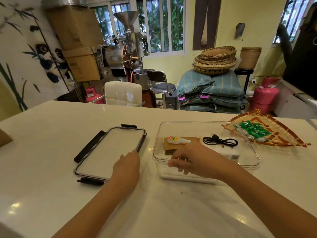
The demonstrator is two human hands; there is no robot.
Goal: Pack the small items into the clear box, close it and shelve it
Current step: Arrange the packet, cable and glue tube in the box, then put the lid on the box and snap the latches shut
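Right of centre you have the clear box (248,150), open and upright. Inside it lie a brown block (173,145) with a small white glue bottle (178,140) on top, and a coiled black cable (221,140) beside them. Its black-clipped lid (109,153) lies flat at centre left.

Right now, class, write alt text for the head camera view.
A person's right hand reaches into an open clear plastic box holding a white glue bottle, brown block and coiled black cable; the left hand touches the black-clipped lid lying alongside.
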